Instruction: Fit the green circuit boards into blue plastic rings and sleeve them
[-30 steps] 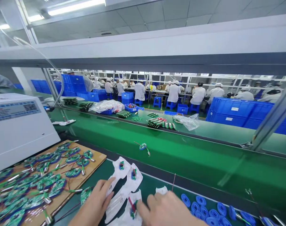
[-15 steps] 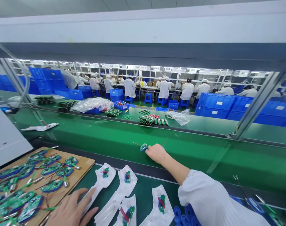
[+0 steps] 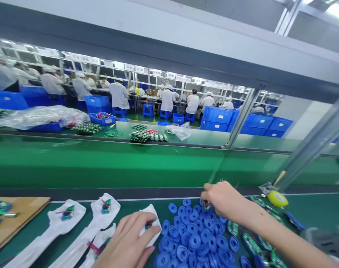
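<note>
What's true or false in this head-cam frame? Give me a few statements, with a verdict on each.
1. The right hand is above the pile of blue rings. True.
2. The left hand rests on the cardboard sheet. False: it is on a white wrapper with a small green circuit board.
3. A roll of yellow tape lies to the right of the rings. True.
4. The blue rings sit inside a crate. False: they lie loose on the green mat.
5. Co-workers in white coats are at a bench beyond the green conveyor. True.
</note>
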Demonstrator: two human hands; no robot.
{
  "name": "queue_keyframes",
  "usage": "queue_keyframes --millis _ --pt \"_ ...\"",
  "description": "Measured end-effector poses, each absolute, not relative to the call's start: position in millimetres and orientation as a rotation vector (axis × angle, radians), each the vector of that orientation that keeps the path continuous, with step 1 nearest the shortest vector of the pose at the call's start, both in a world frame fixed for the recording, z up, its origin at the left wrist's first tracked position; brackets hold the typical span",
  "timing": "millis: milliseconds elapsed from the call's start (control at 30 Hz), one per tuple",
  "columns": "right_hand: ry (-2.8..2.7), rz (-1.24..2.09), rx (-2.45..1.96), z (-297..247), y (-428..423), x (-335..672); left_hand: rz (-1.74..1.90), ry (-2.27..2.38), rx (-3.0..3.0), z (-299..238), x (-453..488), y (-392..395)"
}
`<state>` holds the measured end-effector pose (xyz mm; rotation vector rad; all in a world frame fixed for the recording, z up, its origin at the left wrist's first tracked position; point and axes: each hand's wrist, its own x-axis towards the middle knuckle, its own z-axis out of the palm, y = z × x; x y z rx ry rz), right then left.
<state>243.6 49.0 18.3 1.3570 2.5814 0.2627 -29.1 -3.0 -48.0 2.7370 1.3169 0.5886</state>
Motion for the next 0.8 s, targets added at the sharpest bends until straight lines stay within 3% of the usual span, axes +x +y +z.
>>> queue_keyframes --millis 133,433,600,800 --pt "2.486 0.169 1.488 -8.0 21.9 266.0 0.240 1.364 2.588 -48.5 18.3 9.8" --pt "2.599 -0.067 1.650 -5.2 1.4 279.5 0.147 1.462 2.566 -44.9 28.4 29.3" --pt "2.835 -0.566 1.750 2.5 -4.3 278.4 0.141 1.531 2.575 -21.5 -26.7 54.8" --pt "2.906 -1.214 1.797 -0.7 2.8 257.8 0.074 1.300 2.578 -39.2 -50.4 62.2"
